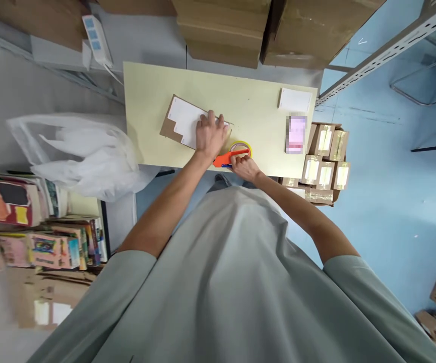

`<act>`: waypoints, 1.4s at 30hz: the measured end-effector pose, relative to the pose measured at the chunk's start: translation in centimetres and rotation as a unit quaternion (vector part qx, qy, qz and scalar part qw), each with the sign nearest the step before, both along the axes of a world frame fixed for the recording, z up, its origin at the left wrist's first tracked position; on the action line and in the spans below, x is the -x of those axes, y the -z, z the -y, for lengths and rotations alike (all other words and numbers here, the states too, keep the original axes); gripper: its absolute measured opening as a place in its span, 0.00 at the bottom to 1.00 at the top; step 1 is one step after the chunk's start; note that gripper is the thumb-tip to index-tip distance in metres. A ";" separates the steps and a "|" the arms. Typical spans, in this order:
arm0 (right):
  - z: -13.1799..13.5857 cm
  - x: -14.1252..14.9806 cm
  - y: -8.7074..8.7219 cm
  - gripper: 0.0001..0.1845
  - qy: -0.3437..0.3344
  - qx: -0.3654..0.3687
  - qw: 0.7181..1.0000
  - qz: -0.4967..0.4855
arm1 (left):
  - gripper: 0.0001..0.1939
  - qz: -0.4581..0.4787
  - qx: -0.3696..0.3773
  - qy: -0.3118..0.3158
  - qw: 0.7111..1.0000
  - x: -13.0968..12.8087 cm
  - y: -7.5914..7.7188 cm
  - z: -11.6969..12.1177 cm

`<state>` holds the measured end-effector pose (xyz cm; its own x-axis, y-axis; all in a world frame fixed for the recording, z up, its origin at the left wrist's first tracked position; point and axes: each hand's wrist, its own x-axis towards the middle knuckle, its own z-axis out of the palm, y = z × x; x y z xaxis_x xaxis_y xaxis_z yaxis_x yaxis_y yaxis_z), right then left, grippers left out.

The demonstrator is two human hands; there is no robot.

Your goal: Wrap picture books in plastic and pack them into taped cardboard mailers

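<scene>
On the pale yellow table, a flat piece of brown cardboard (171, 130) lies at a slant with white paper labels (186, 115) overlapping in steps on top. My left hand (210, 135) rests on the right part of these labels, fingers apart and pressing down. My right hand (245, 167) is closed around the handle of an orange tape dispenser (223, 160), near the table's front edge. A roll of tape (241, 146) with a yellow rim sits in the dispenser. The dispenser's front end is just beside my left wrist; whether tape touches the cardboard is hidden.
A stack of white labels (295, 100) and a pink, blurred-out rectangle (296, 134) lie at the table's (263, 111) right end. Large cartons (225, 30) stand behind. Small taped boxes (325, 141) are at the right, a plastic bag (85, 151) and books (55, 247) at the left.
</scene>
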<state>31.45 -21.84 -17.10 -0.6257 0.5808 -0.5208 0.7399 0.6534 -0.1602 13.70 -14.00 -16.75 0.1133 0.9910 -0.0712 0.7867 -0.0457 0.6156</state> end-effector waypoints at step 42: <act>-5.2 -1.3 2.2 0.27 0.002 0.008 0.992 -0.125 | 0.34 -0.131 0.022 0.031 0.991 -3.0 -1.6 -5.3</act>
<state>32.80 -16.68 -19.33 -0.7337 0.5765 -0.3596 0.6788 0.6459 -0.3494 16.66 -8.68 -15.17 0.1456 0.9781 -0.1489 0.9164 -0.0766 0.3928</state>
